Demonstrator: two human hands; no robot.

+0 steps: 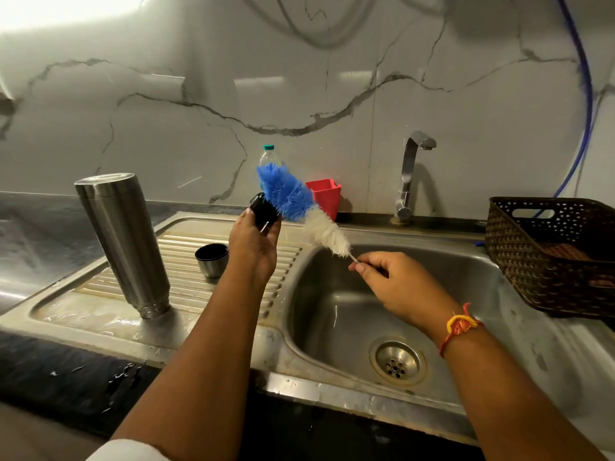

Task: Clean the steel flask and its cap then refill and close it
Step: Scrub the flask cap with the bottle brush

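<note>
Blue bristles of the bottle brush (pixel 289 197) are pressing against the black cap (pixel 262 209), which the left hand (pixel 254 242) is gripping with curled fingers (pixel 273 230), raised above the drainboard (pixel 199 294). The right hand (pixel 396 284) is pinching the brush's thin wire stem between thumb and fingertips (pixel 361 266), its wrist hanging over the sink (pixel 332 314). The cap is apparently being scrubbed. This is likely going best with short twisting strokes, turning the cap so the bristles are reaching its threads and underside, and gripping the stem nearer the bristles to stop it bending. The steel flask (pixel 124 241) is standing mouth-down on the drainboard, left of both hands, with a small steel cup (pixel 212 261) sitting near it.
</note>
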